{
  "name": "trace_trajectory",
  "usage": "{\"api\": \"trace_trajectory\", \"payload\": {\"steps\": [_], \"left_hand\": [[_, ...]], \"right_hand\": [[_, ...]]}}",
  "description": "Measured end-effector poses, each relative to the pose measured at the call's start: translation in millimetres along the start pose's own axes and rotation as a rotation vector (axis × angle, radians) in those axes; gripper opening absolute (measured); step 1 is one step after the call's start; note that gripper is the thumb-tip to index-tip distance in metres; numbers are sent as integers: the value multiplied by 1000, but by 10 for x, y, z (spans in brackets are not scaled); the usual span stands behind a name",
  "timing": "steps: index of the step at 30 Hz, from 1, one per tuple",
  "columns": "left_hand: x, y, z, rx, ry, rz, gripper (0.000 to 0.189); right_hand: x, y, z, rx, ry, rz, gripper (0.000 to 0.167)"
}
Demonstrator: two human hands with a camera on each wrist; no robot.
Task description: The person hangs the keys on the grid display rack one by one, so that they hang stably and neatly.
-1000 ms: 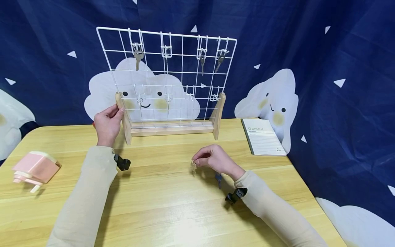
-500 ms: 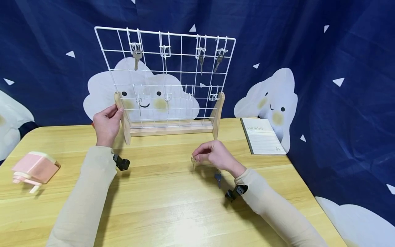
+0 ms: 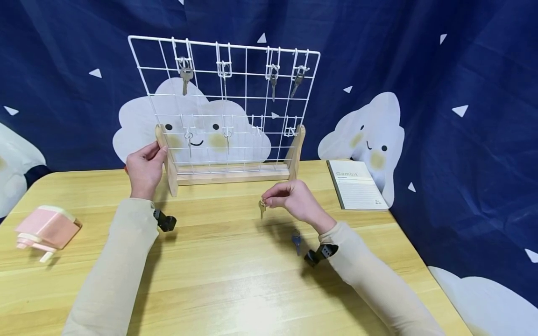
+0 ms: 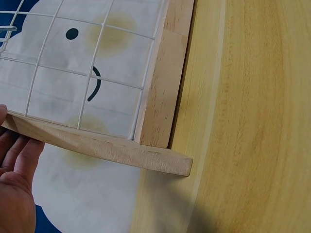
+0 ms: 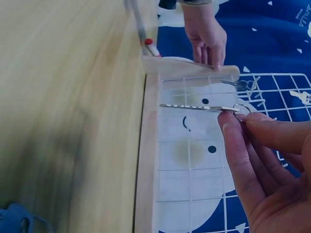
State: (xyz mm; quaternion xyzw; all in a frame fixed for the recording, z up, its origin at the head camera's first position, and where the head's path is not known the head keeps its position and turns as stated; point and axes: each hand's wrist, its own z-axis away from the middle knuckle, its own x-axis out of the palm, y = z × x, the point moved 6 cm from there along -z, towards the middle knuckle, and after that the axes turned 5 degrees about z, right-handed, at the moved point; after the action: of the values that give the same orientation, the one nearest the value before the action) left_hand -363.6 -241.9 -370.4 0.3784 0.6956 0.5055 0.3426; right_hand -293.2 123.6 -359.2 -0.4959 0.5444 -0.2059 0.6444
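Observation:
My left hand (image 3: 145, 170) grips the wooden side post (image 4: 97, 145) of a white wire grid rack, thumb and fingers on either side. My right hand (image 3: 296, 200) pinches a metal ring carrying a brass-coloured key (image 3: 262, 209), held above the table; in the right wrist view that key (image 5: 194, 107) points away from the fingertips. Several keys hang from hooks on the grid, such as a silver key (image 3: 186, 74) at upper left and a dark-headed key (image 3: 297, 83) at upper right. Two lower-right hooks (image 3: 290, 132) carry no key. A blue-headed key (image 3: 296, 240) lies on the table below my right wrist.
At the right back lies a notebook (image 3: 360, 186). A pink box-like object with a small handle (image 3: 48, 226) stands at the left. Beyond the rack's far end, a red-tipped white object (image 5: 151, 47) shows in the right wrist view. A dark blue cloud-print curtain hangs behind.
My right hand has risen and moved slightly toward the rack with the brass-coloured key, uncovering more of the blue-headed key. The left hand keeps its grip on the post.

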Motion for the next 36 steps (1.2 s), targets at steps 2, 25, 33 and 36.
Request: {"api": "trace_trajectory", "payload": {"steps": [2,25,33,36], "left_hand": [[0,-2,2,-4,-1,-5,41],[-8,2,17,15,2,-13,40],[-9,10,19,11,5,-16,40],[-7,3,12,10,8,-12,40]], "right_hand": [[-22,-16,-15,-6,17,-6,10],[-253,-207,-332,-79,228,-94,12],[-322,-305,-451,-92,281,-112,9],[-358,-329,-499,-94,303,-94,9]]}}
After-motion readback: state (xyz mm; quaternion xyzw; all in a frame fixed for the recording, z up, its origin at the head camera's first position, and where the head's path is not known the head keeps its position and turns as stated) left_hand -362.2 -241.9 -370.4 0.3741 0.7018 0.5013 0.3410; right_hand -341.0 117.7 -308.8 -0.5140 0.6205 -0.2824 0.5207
